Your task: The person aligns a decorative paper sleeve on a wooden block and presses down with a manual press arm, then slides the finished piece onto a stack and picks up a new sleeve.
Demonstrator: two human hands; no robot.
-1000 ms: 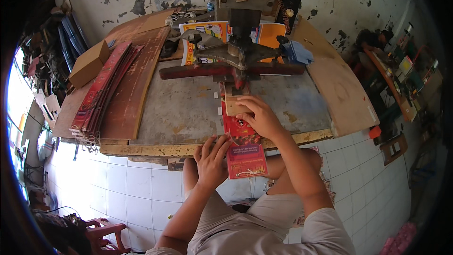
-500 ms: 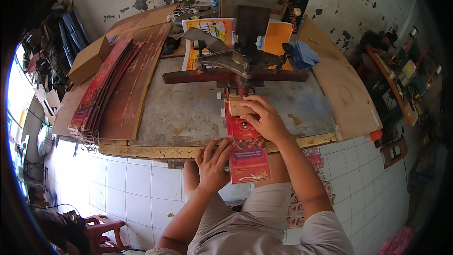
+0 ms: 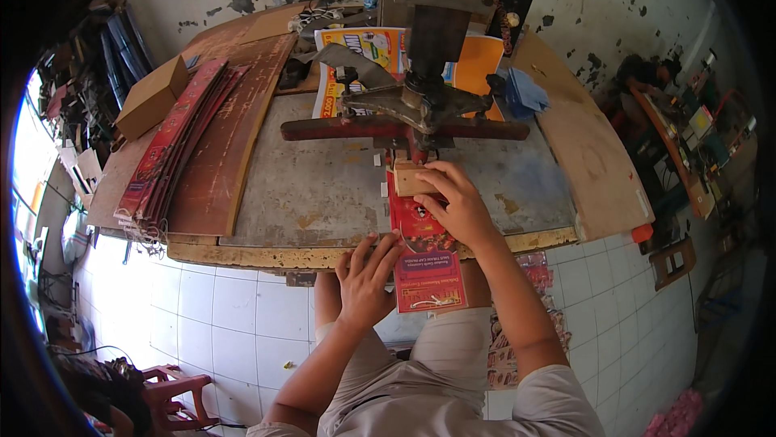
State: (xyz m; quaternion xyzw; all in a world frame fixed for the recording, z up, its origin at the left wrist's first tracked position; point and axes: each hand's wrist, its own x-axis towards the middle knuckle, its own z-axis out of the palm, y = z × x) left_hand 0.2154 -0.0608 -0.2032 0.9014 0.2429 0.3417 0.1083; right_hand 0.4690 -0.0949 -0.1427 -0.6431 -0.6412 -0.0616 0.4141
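A long red printed card strip (image 3: pixel 422 227) runs from under the press out over the table's front edge, its lower end with a white string hanging above my lap. On its far part sits a small wooden block (image 3: pixel 408 182). My right hand (image 3: pixel 455 204) grips the block's right side between thumb and fingers. My left hand (image 3: pixel 368 275) lies at the table edge with fingers stretched out, the fingertips by the strip's left edge. Just beyond the block stands a metal press (image 3: pixel 424 109) with a dark red crossbar.
Stacked red strips (image 3: pixel 174 146) lie on a brown board at the left, beside a cardboard box (image 3: pixel 153 97). Blue cloth (image 3: pixel 527 93) lies right of the press. Printed sheets (image 3: pixel 481 65) stand behind it. A red stool (image 3: pixel 182 396) is on the tiled floor. Another person (image 3: pixel 647 73) sits far right.
Both hands, the block and the strip hold nearly the same places. The view has shifted very slightly.
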